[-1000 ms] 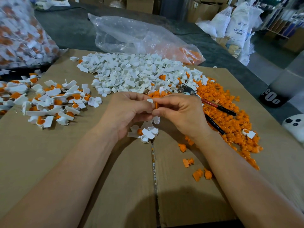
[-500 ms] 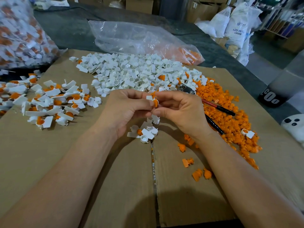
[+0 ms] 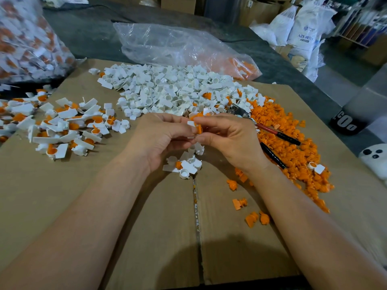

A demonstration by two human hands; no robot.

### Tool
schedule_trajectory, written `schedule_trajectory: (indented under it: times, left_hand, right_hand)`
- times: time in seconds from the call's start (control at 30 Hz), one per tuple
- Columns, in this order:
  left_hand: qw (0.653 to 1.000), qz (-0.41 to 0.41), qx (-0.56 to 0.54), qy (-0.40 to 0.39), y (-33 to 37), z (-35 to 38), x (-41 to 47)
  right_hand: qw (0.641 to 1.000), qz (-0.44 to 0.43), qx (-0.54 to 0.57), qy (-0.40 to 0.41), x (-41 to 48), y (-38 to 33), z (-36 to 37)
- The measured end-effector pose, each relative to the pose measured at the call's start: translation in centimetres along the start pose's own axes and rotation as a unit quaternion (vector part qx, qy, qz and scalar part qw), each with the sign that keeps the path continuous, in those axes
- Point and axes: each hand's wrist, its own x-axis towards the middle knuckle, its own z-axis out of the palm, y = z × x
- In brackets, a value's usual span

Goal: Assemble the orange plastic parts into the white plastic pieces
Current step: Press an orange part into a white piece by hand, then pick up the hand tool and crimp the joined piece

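Observation:
My left hand [image 3: 161, 137] pinches a small white plastic piece [image 3: 191, 123] at mid-table. Against it, my right hand [image 3: 228, 137] pinches an orange plastic part [image 3: 199, 129]; the two parts touch between my fingertips. Behind my hands spreads a heap of loose white pieces [image 3: 167, 91]. To the right runs a heap of loose orange parts [image 3: 293, 147]. A pile of joined white-and-orange pieces [image 3: 60, 126] sits at the left. Under my hands rests a small cluster of white pieces [image 3: 186, 164].
Cardboard sheets [image 3: 146, 227] cover the table. Pliers with red and black handles [image 3: 274, 133] lie on the orange heap. A few stray orange parts [image 3: 253, 218] lie near my right forearm. A clear plastic bag [image 3: 178, 47] sits behind; a full bag [image 3: 23, 38] stands far left.
Both hands have risen slightly toward the white heap while keeping the two parts pressed together; the orange part shows more between my fingertips now.

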Motion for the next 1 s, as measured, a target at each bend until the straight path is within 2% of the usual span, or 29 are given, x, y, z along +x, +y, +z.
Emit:
schedule_trajectory:
  times: [0.3, 0.7, 0.8, 0.87, 0.93, 1.0]
  left_hand:
    - [1.0, -0.015, 0.02, -0.015, -0.1, 0.0, 0.0]
    - [0.999, 0.015, 0.035, 0.0, -0.2, 0.3, 0.0]
    - [1.0, 0.016, 0.027, 0.001, -0.2, 0.3, -0.1]
    - [1.0, 0.014, 0.003, 0.006, -0.1, 0.3, 0.0]
    - [1.0, 0.014, -0.023, 0.013, -0.1, 0.3, 0.0]
    - [0.999, 0.016, -0.037, 0.016, -0.1, 0.3, 0.1]
  right_hand:
    - [0.994, -0.05, -0.097, -0.003, 0.0, 0.3, -0.4]
    - [0.993, -0.064, -0.095, -0.011, 0.0, 0.3, -0.4]
    - [0.997, -0.036, -0.07, -0.019, 0.0, -0.2, -0.3]
    - [0.998, 0.018, -0.066, -0.014, 0.2, -0.6, -0.7]
    - [0.989, 0.079, -0.122, 0.014, 0.6, -0.8, -2.0]
    - [0.966, 0.121, -0.222, 0.05, 0.9, -0.6, -4.0]
